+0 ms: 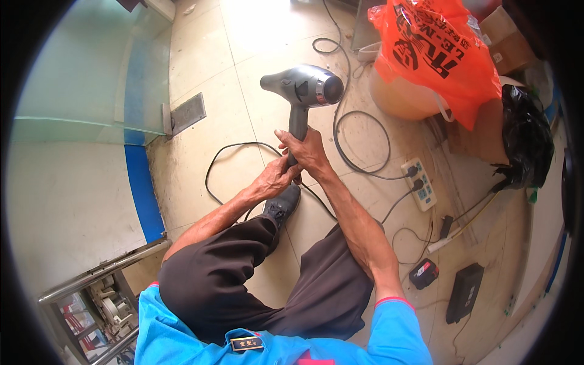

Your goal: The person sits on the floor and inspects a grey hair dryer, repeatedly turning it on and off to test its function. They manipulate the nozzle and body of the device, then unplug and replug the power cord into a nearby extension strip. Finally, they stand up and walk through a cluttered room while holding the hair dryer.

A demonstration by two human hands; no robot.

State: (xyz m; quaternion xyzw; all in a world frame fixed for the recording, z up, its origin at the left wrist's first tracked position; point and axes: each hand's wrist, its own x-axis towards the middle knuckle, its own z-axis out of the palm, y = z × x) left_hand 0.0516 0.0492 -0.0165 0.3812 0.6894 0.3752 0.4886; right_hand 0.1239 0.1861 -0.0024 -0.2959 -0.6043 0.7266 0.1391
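Observation:
A dark grey hair dryer [302,86] is held up in front of me, its handle pointing down toward me and its narrow nozzle to the left. My right hand [308,149] wraps round the handle, with the thumb sticking out to the left. Lower down, my left hand [275,177] closes on the bottom end of the handle, just under the right hand. Part of the handle is hidden by the fingers. A black cord [234,145] loops across the floor tiles behind my hands.
At the right, a white power strip [420,184] has plugs in it. Beyond it stand a pale bucket [395,91] and an orange plastic bag [450,61]. A black bag [526,137], battery pack [424,274] and black box [465,293] lie at the right. A glass-sided counter [73,128] is at the left.

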